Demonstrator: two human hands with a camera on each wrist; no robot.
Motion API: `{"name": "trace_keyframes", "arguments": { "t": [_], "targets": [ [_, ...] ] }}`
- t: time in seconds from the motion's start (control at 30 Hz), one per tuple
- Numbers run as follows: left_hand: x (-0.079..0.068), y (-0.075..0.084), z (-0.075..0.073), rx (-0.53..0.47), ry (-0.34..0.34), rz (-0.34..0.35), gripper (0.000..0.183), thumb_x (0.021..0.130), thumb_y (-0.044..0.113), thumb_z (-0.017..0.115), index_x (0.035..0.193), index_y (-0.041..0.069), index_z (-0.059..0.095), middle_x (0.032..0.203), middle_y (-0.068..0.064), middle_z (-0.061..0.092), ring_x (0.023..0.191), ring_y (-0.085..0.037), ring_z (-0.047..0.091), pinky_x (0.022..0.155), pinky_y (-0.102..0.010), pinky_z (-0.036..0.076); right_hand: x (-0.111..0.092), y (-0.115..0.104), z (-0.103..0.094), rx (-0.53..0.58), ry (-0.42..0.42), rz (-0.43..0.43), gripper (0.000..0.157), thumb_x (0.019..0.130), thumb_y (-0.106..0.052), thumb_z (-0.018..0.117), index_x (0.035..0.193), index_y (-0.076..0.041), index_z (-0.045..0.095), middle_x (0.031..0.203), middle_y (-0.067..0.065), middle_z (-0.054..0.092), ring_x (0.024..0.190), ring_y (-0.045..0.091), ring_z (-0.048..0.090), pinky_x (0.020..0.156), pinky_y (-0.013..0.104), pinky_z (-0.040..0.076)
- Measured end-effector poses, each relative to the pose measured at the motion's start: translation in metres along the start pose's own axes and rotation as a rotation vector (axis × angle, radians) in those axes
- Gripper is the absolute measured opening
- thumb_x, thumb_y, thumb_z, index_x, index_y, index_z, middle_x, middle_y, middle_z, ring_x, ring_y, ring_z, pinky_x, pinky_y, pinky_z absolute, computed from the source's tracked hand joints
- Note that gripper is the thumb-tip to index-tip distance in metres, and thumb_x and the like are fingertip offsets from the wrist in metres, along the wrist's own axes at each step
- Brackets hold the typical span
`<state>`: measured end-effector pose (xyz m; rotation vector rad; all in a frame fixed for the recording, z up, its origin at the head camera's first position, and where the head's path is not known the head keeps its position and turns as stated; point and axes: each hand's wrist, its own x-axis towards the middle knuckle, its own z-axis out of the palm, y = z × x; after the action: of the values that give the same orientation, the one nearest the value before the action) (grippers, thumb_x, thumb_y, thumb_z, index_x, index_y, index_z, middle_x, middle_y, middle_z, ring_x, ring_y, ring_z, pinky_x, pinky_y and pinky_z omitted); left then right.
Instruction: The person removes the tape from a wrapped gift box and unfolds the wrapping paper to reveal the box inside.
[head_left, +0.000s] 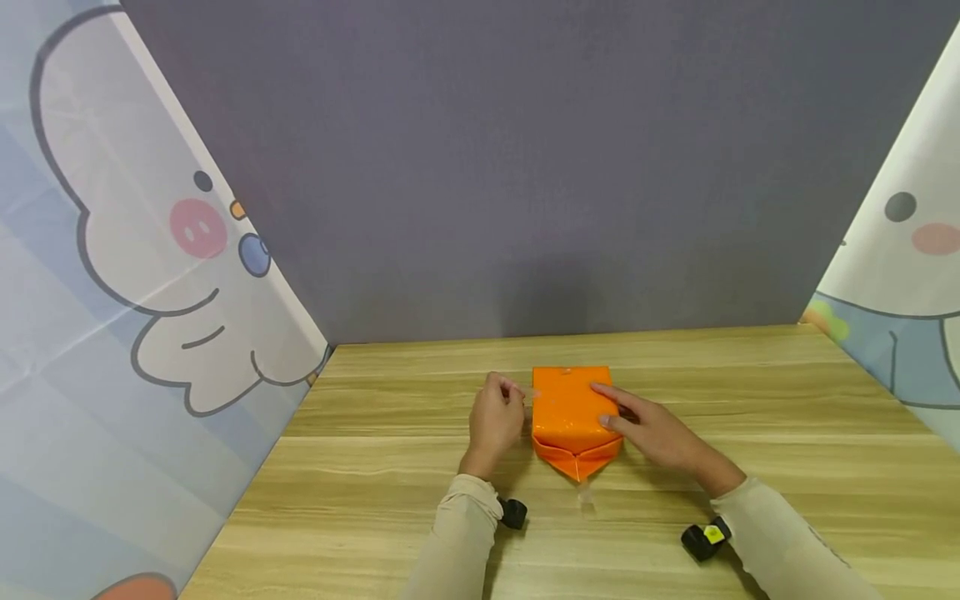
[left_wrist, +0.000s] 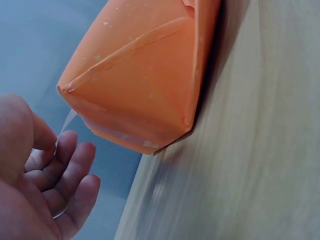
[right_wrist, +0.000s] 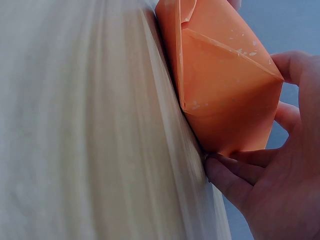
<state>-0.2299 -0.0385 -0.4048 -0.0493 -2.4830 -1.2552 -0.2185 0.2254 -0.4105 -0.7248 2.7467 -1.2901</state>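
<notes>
An orange paper-wrapped box [head_left: 573,404] lies on the table, its pointed folded end toward me. My left hand [head_left: 497,421] is just left of it. In the left wrist view, thumb and forefinger pinch a thin strip of clear tape [left_wrist: 68,120] that runs to the box's corner. My right hand [head_left: 662,435] holds the box's right side, with fingertips on the top face and other fingers bent against the side and lower edge, as the right wrist view shows. Another clear tape piece [head_left: 586,498] hangs off the folded point.
The wood-grain table [head_left: 360,500] meets a grey panel [head_left: 480,183] at the back. Cartoon-printed sheets [head_left: 112,350] stand at the left and right. A black wrist camera [head_left: 514,513] sits on the left wrist, another [head_left: 703,542] on the right.
</notes>
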Motion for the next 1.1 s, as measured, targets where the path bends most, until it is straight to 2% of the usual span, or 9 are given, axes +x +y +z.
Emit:
{"name": "trace_keyframes", "arguments": {
  "t": [0.13, 0.3, 0.57, 0.8, 1.1],
  "targets": [
    [0.001, -0.002, -0.005, -0.058, 0.002, -0.035, 0.009, 0.098, 0.015, 0.057, 0.090, 0.012, 0.060, 0.073, 0.003, 0.059, 0.058, -0.013, 0.048, 0.056, -0.031, 0.041, 0.000, -0.001, 0.000, -0.008, 0.005, 0.000, 0.057, 0.102, -0.043, 0.056, 0.153, -0.018, 0.045, 0.153, 0.019, 0.042, 0.136, 0.040, 0.043, 0.107, 0.057, 0.037],
    [0.003, -0.005, -0.008, -0.074, -0.014, -0.070, 0.011, 0.096, 0.018, 0.058, 0.088, 0.014, 0.064, 0.074, 0.003, 0.060, 0.060, -0.014, 0.050, 0.058, -0.031, 0.042, -0.001, -0.002, -0.001, -0.014, 0.011, -0.003, 0.057, 0.102, -0.042, 0.056, 0.153, -0.018, 0.045, 0.153, 0.018, 0.042, 0.135, 0.039, 0.045, 0.105, 0.057, 0.038],
    [0.005, -0.011, -0.011, -0.037, -0.019, -0.088, 0.012, 0.095, 0.020, 0.060, 0.087, 0.016, 0.067, 0.080, 0.005, 0.067, 0.062, -0.013, 0.054, 0.057, -0.032, 0.044, -0.002, -0.002, -0.001, -0.017, 0.000, -0.008, 0.057, 0.103, -0.042, 0.055, 0.153, -0.017, 0.044, 0.153, 0.020, 0.042, 0.136, 0.040, 0.043, 0.106, 0.058, 0.037],
    [0.003, -0.017, -0.015, -0.036, -0.048, -0.124, 0.013, 0.095, 0.019, 0.056, 0.086, 0.016, 0.065, 0.077, 0.005, 0.065, 0.064, -0.013, 0.056, 0.058, -0.033, 0.045, -0.002, -0.002, 0.000, 0.002, -0.011, -0.001, 0.058, 0.102, -0.043, 0.056, 0.153, -0.017, 0.044, 0.153, 0.019, 0.041, 0.138, 0.040, 0.041, 0.107, 0.057, 0.036],
    [0.005, -0.022, -0.020, 0.023, -0.062, -0.116, 0.008, 0.091, 0.023, 0.064, 0.087, 0.017, 0.067, 0.078, 0.005, 0.064, 0.068, -0.014, 0.057, 0.063, -0.035, 0.047, -0.001, -0.001, 0.001, -0.002, -0.002, -0.008, 0.058, 0.103, -0.043, 0.055, 0.153, -0.018, 0.044, 0.155, 0.016, 0.040, 0.138, 0.040, 0.042, 0.107, 0.056, 0.036]
  ]
}}
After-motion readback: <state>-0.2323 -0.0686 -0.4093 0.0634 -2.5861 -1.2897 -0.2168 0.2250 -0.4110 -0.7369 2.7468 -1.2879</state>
